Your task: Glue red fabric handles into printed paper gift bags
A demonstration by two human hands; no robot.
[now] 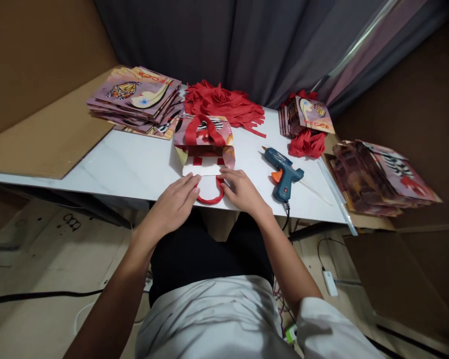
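Observation:
A paper gift bag [204, 169] lies on its side on the white table, its mouth facing me. One red ribbon handle [193, 133] loops over its upper panel. A second red handle [210, 201] curves toward the table's front edge from the lower panel. My left hand [180, 199] rests at the left end of that near handle, fingers stretched out along the panel's edge. At the handle's right end, my right hand [243, 190] lies with bent fingers on the bag's edge, thumb apart. What sits beneath the fingertips is hidden.
Right of the bag lies a blue glue gun [284, 174] with an orange trigger and a cord over the edge. Behind are a heap of red ribbons [224, 107] and a stack of flat bags [138, 97]. More bags [310, 114] and a bag pile [385, 174] stand right.

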